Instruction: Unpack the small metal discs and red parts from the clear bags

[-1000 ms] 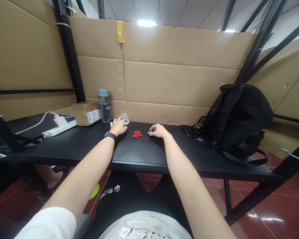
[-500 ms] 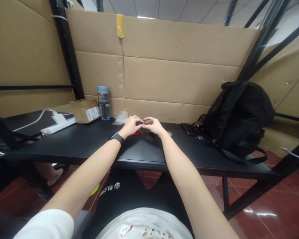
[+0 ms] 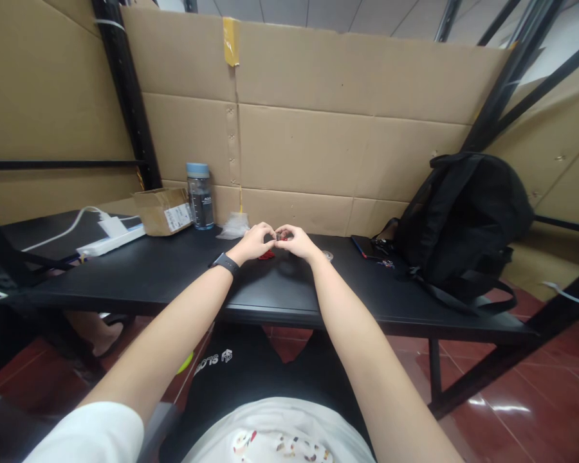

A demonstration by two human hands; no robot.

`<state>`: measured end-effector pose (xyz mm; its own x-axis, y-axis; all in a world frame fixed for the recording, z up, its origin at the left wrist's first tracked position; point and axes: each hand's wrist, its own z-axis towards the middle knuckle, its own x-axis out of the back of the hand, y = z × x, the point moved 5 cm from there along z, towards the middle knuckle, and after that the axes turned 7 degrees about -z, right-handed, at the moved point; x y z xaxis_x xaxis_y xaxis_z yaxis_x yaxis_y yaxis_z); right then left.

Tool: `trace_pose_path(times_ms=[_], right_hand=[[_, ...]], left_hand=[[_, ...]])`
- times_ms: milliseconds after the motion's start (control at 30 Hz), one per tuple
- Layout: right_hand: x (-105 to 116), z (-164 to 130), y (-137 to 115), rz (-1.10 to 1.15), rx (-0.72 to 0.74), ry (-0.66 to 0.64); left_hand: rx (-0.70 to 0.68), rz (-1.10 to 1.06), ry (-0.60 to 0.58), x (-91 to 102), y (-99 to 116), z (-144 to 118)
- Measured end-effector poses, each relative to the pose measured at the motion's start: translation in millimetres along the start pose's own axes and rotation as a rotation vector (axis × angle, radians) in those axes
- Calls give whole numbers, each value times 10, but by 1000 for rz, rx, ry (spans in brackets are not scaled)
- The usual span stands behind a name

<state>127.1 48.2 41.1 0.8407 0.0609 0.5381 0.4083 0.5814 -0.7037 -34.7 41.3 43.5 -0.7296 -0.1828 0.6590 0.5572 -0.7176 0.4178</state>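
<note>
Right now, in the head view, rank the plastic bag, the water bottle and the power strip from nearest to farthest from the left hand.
1. Plastic bag: just behind and left of the left hand, by the cardboard wall.
2. Water bottle: farther left, upright against the wall.
3. Power strip: far left on the table, past the small cardboard box.

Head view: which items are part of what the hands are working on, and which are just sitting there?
In use:
left hand and right hand, fingertips together on a small part, too small to identify
red pieces just under the hands

Lying about:
water bottle
cardboard box
power strip
plastic bag
phone
backpack
</note>
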Motion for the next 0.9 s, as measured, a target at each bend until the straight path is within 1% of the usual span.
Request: trace_pose_path(times_ms=[100,300,533,900], right_hand=[[7,-8,-15,-18,0,1],[24,-37,-82,-19,-18,-7],[15,-52,-89,54,-32,-48],[77,-28,-40,-47,-6,-9]], left_hand=[[-2,5,-15,-5,-7,7],[-78,-41,-71,-15,22,13],[-46,-59,-27,13,-9,7],[-31,-56,-28,29,-12,3]])
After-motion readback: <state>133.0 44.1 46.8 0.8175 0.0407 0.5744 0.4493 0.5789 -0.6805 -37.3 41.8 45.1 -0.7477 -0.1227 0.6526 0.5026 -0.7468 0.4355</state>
